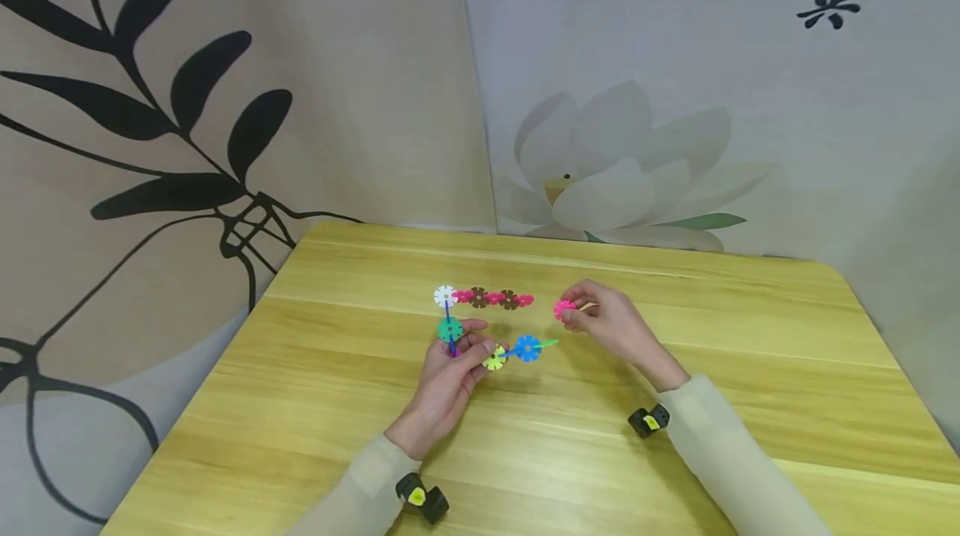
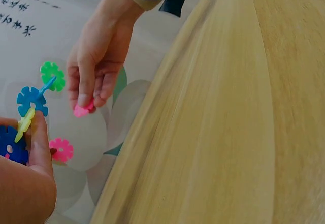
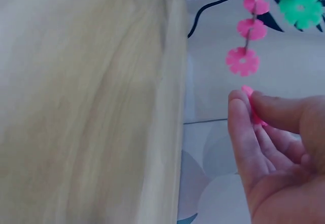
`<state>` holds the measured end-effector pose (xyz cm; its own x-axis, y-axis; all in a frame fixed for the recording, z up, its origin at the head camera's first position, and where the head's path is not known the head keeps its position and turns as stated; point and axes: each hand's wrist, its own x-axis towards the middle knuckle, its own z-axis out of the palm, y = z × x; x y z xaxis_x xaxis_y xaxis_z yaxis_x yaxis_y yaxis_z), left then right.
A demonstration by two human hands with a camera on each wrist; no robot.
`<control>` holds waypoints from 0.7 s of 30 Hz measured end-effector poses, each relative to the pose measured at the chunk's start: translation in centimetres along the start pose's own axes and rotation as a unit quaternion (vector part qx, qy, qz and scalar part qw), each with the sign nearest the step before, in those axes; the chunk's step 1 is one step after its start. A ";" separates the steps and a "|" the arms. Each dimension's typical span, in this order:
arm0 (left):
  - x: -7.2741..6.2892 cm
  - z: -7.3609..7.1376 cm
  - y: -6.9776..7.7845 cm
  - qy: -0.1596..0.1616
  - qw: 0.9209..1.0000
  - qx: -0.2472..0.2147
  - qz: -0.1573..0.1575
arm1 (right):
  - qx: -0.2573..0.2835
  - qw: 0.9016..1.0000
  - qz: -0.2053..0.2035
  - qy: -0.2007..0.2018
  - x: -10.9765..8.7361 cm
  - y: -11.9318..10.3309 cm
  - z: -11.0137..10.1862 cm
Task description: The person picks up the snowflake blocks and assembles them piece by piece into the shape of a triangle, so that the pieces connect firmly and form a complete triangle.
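Head view shows the left hand [image 1: 442,382] gripping a partly joined flower-disc chain [image 1: 487,299], while the right hand [image 1: 611,323] pinches one loose pink disc [image 1: 564,308], not yet attached.

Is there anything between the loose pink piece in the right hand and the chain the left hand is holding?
Nothing visible. The right hand pinches the pink piece; only open air separates it from the flower chain held by the left hand.

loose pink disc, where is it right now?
In the head view the pink disc is pinched in the right hand, held over the table, just right of the flower-disc assembly that the left hand holds.
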<state>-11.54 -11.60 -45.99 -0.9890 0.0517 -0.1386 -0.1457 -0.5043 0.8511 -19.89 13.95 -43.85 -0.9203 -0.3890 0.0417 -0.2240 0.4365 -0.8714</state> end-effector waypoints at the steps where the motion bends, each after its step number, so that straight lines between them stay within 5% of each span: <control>1: 0.0 0.1 0.0 -0.002 1.000 0.000 0.001 | 0.004 1.000 -0.001 0.004 -0.3 -0.1 -0.1; 21: 0.2 0.9 -0.4 -0.006 1.000 -0.004 -0.001 | 0.044 0.997 0.018 0.061 -5.1 -1.9 -1.0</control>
<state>-11.72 -10.60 -45.87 -0.9888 0.0628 -0.1351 -0.1481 -0.5116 0.8464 -15.10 15.90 -41.93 -0.9607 -0.2700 0.0637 -0.1657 0.3742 -0.9124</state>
